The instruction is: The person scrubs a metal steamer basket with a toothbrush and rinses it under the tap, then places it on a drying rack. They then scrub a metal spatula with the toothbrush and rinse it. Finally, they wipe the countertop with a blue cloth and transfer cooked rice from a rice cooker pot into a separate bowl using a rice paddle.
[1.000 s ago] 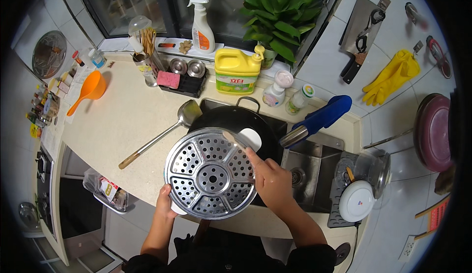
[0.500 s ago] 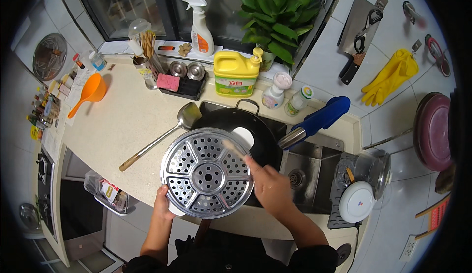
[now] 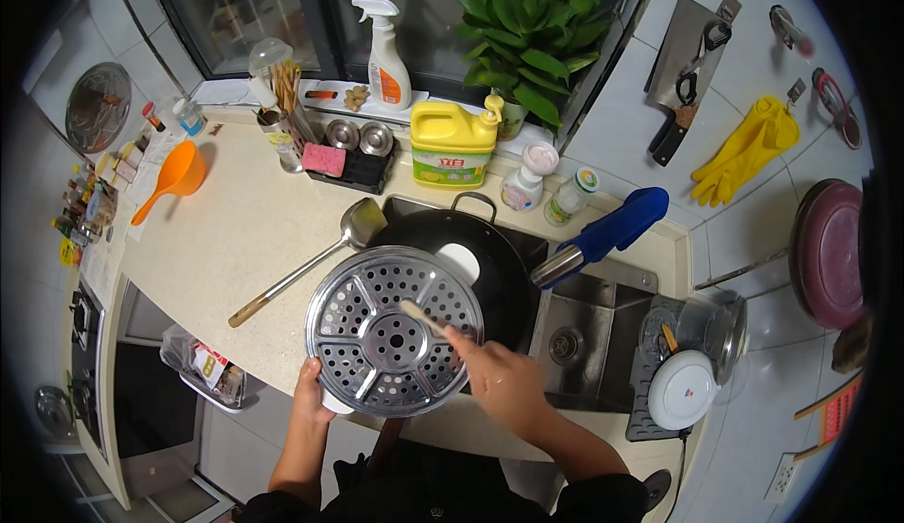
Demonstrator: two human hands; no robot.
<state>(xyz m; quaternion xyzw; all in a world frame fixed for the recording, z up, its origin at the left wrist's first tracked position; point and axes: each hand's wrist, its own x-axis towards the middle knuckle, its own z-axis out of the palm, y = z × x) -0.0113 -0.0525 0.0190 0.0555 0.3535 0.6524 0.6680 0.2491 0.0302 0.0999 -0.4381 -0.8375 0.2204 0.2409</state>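
A round perforated metal steamer tray [image 3: 396,376] is held tilted over the near edge of the sink and a black wok [image 3: 506,288]. My left hand [image 3: 312,395] grips its lower left rim beside a white handle [image 3: 336,403]. A second white handle [image 3: 459,264] shows at the upper right of the tray. My right hand [image 3: 504,380] is closed round a small pale brush [image 3: 426,319], slim like a toothbrush. The brush head lies over the tray's holes, just above the centre; whether it touches the metal is hard to tell.
A metal spatula [image 3: 306,273] rests on the counter, its blade by the wok. Behind stand a yellow detergent jug [image 3: 454,146] and a pump bottle [image 3: 525,184]. A blue-covered faucet [image 3: 612,231] reaches over the sink [image 3: 603,316]. Right of it, a white plate [image 3: 682,389] leans on a rack.
My right hand and the brush have moved left and down, from the tray's upper right toward its centre. The tray has shifted very slightly; my left hand keeps its grip.
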